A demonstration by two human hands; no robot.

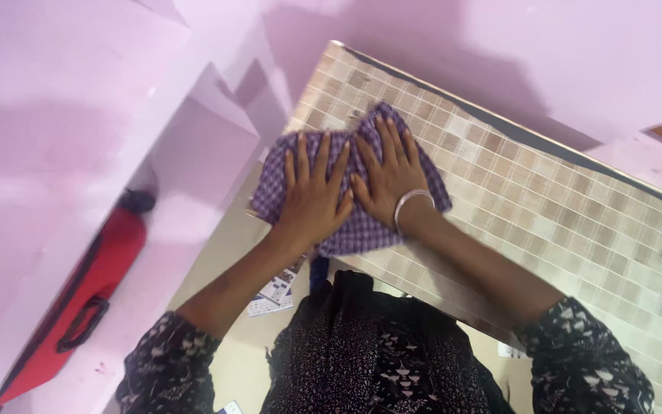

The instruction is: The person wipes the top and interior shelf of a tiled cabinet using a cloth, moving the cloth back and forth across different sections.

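The cloth (346, 180) lies at the near corner of the table (561, 222), under both palms, and its lower hem hangs a little past the table edge just behind the wrists. Beyond the fingertips the tabletop runs on bare to its dark far edge, and to the right of the right hand's fingers it stretches wide and open. To the left of the left hand's fingers the table ends almost at once; the cloth's left corner juts over that edge, with floor below and a pink wall (55, 138) further out.

The cloth is thin woven cotton in a small purple and white check, rumpled, with a raised fold between the two hands. The tabletop is flat and smooth, printed with little beige and brown squares like mosaic tile. A plain silver bangle (410, 205) circles the right wrist. Well off to the left of the fingers, a red case (78, 307) with a dark handle leans against the wall. Printed paper (273, 295) lies on the floor below the left forearm.

The left hand (312, 199) lies flat on the cloth, fingers spread and straight, pointing away from the body. The right hand (388, 172) lies flat beside it, fingers slightly fanned, thumb touching the left hand's edge. Neither hand pinches anything; both press palm-down on the fabric.
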